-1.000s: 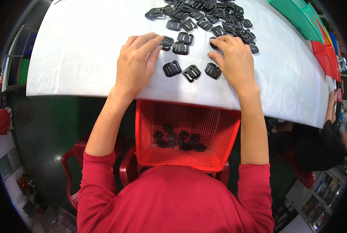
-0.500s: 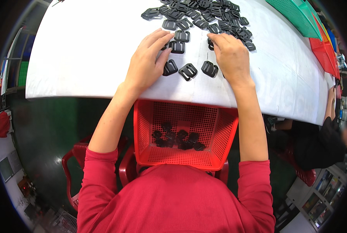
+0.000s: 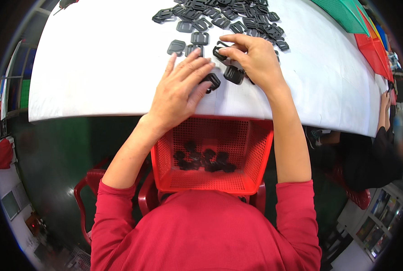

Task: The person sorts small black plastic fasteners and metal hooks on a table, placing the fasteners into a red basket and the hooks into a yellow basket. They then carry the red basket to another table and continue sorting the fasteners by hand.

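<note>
My right hand [image 3: 258, 58] pinches a black plastic strap buckle [image 3: 218, 53] between thumb and forefinger, just above the table. My left hand [image 3: 179, 88] lies palm down with its fingers apart. Its thumb is next to another black buckle [image 3: 214, 81], partly covered by the hand. Between the hands, a dark buckle [image 3: 233, 75] rests below my right fingers, with one more partly hidden beside it. Beyond my left fingertips lie a few flat single buckles [image 3: 176, 47]. Farther back spreads a heap of similar buckles [image 3: 201, 24].
The white-covered table [image 3: 97, 72] ends just before my body. Below its edge, a red perforated basket [image 3: 210, 185] holds several black pieces [image 3: 210, 163]. Green [image 3: 343, 16] and red baskets [image 3: 374, 56] stand at the far right. Another person's arm [image 3: 384, 110] shows at the right edge.
My right hand has moved left and now holds a buckle off the table. My left hand has shifted right and nearer. The loose buckles near the front have been pushed closer together.
</note>
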{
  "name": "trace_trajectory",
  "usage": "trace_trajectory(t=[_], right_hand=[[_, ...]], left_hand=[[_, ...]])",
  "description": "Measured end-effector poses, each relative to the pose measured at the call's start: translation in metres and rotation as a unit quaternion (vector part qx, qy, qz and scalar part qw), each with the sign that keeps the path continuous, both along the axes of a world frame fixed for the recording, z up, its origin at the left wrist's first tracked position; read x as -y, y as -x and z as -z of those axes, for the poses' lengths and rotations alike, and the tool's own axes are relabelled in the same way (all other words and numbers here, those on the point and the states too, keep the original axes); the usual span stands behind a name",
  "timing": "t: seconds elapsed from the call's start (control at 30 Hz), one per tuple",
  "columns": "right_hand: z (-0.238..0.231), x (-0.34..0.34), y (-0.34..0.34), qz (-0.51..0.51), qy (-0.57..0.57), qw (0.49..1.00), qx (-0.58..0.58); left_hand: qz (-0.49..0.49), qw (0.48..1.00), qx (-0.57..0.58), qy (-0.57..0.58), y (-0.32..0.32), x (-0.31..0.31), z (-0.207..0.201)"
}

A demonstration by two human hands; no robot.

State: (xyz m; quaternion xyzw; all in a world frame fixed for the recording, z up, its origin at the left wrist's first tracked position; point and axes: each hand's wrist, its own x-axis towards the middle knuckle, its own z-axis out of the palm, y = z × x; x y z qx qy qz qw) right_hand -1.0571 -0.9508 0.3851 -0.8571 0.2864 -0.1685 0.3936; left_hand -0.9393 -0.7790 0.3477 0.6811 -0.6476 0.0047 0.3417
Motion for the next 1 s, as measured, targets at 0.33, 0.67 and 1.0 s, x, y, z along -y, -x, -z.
trace_trajectory(t=[0.33,0.67,1.0], right_hand=[[0.008,-0.026,0.08,0.031,0.34,0.94,-0.011],[0.018,0.02,0.08,0.102,0.402,0.91,0.013],[0.013,0.019,0.087,0.186,0.271,0.944,-0.038]], left_hand=[[-0.032,0.999,0.012,0.041,-0.017,0.009,-0.011],[0.106,0.987,0.123,0.019,0.034,0.088,-0.011],[0.123,0.982,0.146,-0.013,0.03,0.094,-0.008]])
